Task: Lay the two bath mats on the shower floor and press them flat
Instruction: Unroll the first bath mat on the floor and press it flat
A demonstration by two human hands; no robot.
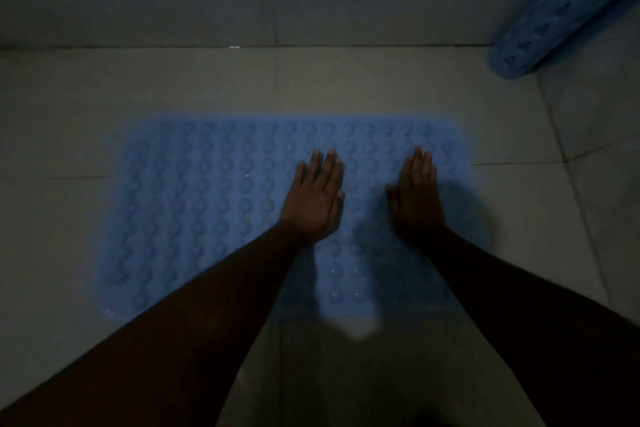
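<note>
Both hands, left (317, 196) and right (417, 198), lie flat and open on the mat (207, 204), holding nothing, and should push down hard all over.

Both arms are uncovered: the left forearm (207, 305) and the right forearm (519, 288) are bare from the near edge of the view up to the wrists, long and slim, narrowing toward the far end. The left hand (313, 199) and the right hand (417, 199) are bare too, with long, slender fingers. In the dim light the short-trimmed nails (331, 153) on the left hand catch a faint sheen, while the right hand is in deeper shadow, its finer details hard to tell.
</note>
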